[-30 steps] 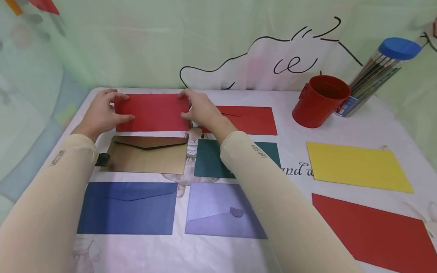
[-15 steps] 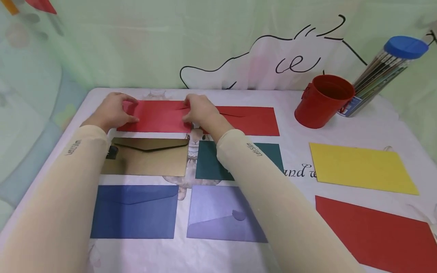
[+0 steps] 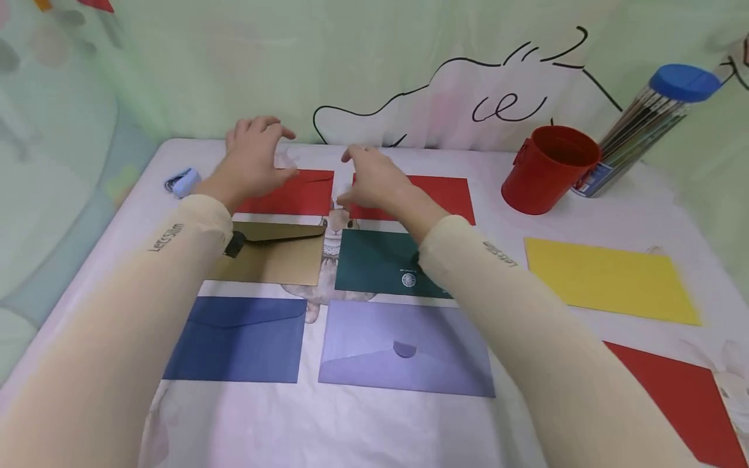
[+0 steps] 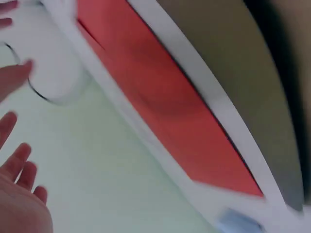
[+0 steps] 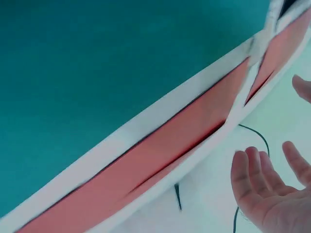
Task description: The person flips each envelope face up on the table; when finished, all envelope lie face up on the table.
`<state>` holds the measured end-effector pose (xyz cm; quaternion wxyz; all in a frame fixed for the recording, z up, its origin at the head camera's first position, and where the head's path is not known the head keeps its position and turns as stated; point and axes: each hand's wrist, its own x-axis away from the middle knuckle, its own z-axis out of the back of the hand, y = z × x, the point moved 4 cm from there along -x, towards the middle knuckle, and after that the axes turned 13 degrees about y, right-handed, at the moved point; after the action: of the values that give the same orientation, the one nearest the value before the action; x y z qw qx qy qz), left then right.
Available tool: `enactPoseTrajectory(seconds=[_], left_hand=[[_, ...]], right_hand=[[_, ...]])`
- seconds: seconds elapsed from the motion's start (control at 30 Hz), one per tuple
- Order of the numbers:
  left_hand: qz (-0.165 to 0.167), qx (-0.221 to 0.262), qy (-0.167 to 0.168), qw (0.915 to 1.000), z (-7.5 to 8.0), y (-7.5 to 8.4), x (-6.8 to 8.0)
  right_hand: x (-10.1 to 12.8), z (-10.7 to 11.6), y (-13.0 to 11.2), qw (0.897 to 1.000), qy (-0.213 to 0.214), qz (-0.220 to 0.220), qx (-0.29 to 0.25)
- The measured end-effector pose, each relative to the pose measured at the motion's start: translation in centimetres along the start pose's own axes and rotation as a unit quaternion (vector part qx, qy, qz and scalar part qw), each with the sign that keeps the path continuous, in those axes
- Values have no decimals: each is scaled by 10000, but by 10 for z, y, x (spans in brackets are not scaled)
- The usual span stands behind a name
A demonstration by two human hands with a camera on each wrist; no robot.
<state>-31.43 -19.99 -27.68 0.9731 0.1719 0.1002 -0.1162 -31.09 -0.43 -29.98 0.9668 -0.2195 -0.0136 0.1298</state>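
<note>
Two red envelopes lie side by side at the back of the table, a left one (image 3: 307,195) and a right one (image 3: 441,195). Raised over the left one is my left hand (image 3: 248,159), fingers spread and loosely bent, holding nothing. My right hand (image 3: 380,182) hovers at the left end of the right envelope, also holding nothing, thumb apart from the fingers. Both wrist views show spread fingers off the paper: the left hand (image 4: 22,208) and the right hand (image 5: 277,204). In front lie a brown envelope (image 3: 281,263) and a dark green envelope (image 3: 371,260).
Nearer me are a blue envelope (image 3: 246,344) and a lavender envelope (image 3: 374,331). At right lie yellow paper (image 3: 614,279) and red paper (image 3: 679,390). Behind them stand a red bucket (image 3: 526,185) and a leaning blue-lidded tube (image 3: 638,133). A small light-blue object (image 3: 186,182) sits back left.
Both hands held the left red envelope by its ends upright, then lowered it flat. Now they have let go, lifted off it and moved to the right; the light-blue object has come into view.
</note>
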Motion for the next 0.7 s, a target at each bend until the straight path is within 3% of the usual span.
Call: enactPoseTrajectory(seconds=[0.17, 0.3, 0.47, 0.7], left_hand=[[-437, 733, 470, 9952, -15, 62, 13], [-899, 1212, 292, 9881, -36, 117, 30], [-1679, 1379, -457, 9750, -67, 188, 63], [-2481, 1497, -1914, 9378, -103, 271, 108]], right_hand=[[45, 28, 40, 10000, -52, 35, -30], [88, 54, 78, 9998, -112, 117, -66], [153, 81, 125, 9995, -293, 23, -120], [247, 102, 195, 9976, -650, 89, -222]])
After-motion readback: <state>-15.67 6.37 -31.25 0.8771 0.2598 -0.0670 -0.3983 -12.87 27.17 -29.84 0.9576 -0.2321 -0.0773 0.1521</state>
